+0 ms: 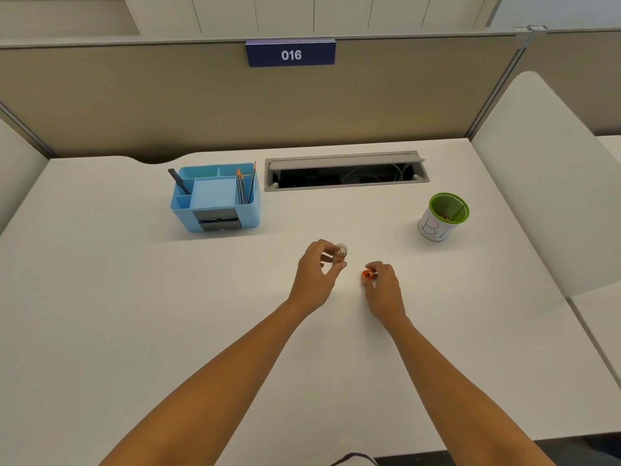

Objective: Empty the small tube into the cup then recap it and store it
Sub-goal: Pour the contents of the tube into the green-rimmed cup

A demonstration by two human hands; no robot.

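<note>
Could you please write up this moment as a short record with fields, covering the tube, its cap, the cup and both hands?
tube: small clear tube, uncapped, held upright above the desk, with some orange content inside
cap: orange cap, off the tube
left hand: left hand, fingers closed on the tube
right hand: right hand, fingers holding the cap, low by the desk
cup: white cup with green inside, upright, far right; small orange bits at its bottom
organizer: blue organizer, back left, holding pencils

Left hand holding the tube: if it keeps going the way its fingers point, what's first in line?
Nothing close. The left hand points up-right past the tube; bare desk follows, then probably the cable tray. Depth is unclear.
</note>
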